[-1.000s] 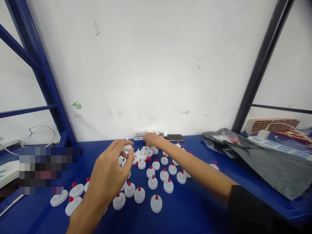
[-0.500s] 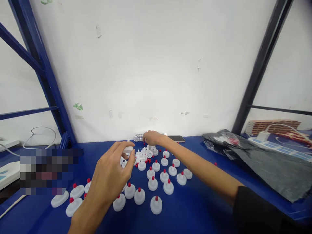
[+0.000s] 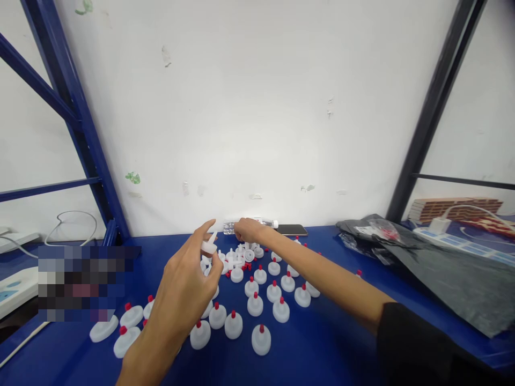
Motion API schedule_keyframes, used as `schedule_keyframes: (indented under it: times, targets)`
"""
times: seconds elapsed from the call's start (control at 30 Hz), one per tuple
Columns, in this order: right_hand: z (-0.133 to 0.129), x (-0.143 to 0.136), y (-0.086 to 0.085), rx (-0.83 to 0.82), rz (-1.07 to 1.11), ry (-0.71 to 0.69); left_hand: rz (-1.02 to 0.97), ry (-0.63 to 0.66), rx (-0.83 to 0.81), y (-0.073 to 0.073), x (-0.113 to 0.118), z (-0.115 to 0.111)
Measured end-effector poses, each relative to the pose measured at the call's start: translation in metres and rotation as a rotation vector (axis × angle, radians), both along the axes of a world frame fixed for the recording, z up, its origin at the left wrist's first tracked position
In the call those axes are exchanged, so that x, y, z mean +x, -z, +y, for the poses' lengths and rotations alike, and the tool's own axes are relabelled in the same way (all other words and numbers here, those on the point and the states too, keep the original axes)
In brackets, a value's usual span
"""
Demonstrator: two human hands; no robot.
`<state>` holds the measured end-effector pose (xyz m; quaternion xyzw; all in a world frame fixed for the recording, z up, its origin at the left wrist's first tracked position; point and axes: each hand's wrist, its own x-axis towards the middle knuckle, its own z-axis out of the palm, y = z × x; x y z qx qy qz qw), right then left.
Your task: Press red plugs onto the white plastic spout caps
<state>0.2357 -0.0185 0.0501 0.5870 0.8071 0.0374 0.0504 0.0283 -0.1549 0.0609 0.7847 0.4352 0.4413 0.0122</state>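
Starting far left: white power strip [image 3: 18, 289] at the edge, thin white cord [image 3: 72, 212] looped behind it, blue upright [image 3: 84, 134] against the wall [image 3: 253, 107]. Near left on the blue worktop [image 3: 322, 354], a few red-tipped white caps [image 3: 131, 316] sit spout up, one white disc [image 3: 103, 329] beside them. Left hand [image 3: 187, 273] is raised above the worktop, thumb and fingers clamped on a white spouted cap [image 3: 208, 247], spout tilted up and right. Just right and farther back, a loose pile of white caps [image 3: 236, 275] with small red tips [image 3: 248, 266] scattered among them. Right hand [image 3: 247, 230] reaches to the far edge, in front of a clear bottle [image 3: 228, 229]; its fingertips are hidden, can't tell whether apart or together. Bottle lies on its side, label mostly covered, print unreadable. Dark phone [image 3: 293, 230] right of it. Finished-looking red-tipped caps [image 3: 261, 341] stand in loose rows, center to right, some behind the right forearm. Far right: dark plastic bag [image 3: 434, 279], clear packet [image 3: 382, 229] on top, white charger [image 3: 438, 225], brick-patterned stack [image 3: 458, 208].
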Motion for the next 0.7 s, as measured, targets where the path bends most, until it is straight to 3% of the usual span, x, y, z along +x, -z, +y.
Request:
schedule_keyframes:
  times: [0.17, 0.33, 0.53, 0.7]
  targets:
    - [-0.019, 0.006, -0.020, 0.056, 0.219, -0.026, 0.005, 0.055, 0.046, 0.004, -0.001, 0.003]
    - [-0.058, 0.022, -0.049, 0.067, 0.543, -0.136, -0.021, 0.094, 0.042, 0.005, -0.002, 0.004]
    - [-0.101, 0.034, -0.076, -0.152, 0.878, -0.332, 0.057, -0.005, 0.012, 0.007, -0.004, 0.009]
    - [-0.113, 0.030, -0.081, -0.276, 1.008, -0.420, 0.086, -0.020, -0.042, 0.007, -0.003, 0.010]
